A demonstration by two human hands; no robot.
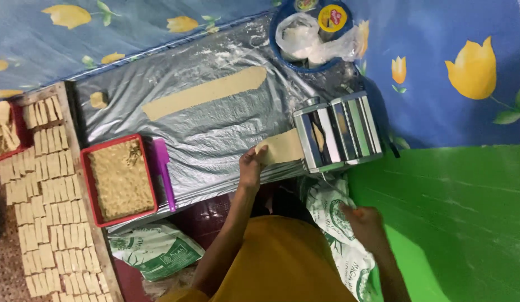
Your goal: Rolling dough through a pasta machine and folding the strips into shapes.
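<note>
Head view, looking down on a dough-rolling station. A short dough sheet is being drawn out of the steel pasta roller and is being supported at its free end by the left hand, whose fingers are pinched on the sheet's edge. The right hand is being held low beside the machine, closed as if around a crank handle; the handle itself is hidden, so what is being gripped cannot be told. The step in hand is judged to be the thinning of a sheet between the rollers. The next move is judged to call for steady turning while the emerging sheet is being carried level onto the silver plastic sheet, so that it is not being stretched or torn.

Things counted: one roller; two dough sheets, the second being a long strip lying flat well apart from the machine; one small dough lump; one red tray filled with cut noodle-like shreds; one purple scraper just beside it; one blue basin holding a bag and lidded tubs; many small cut dough rectangles laid in rows on a board at the left, too numerous to be counted exactly.
</note>
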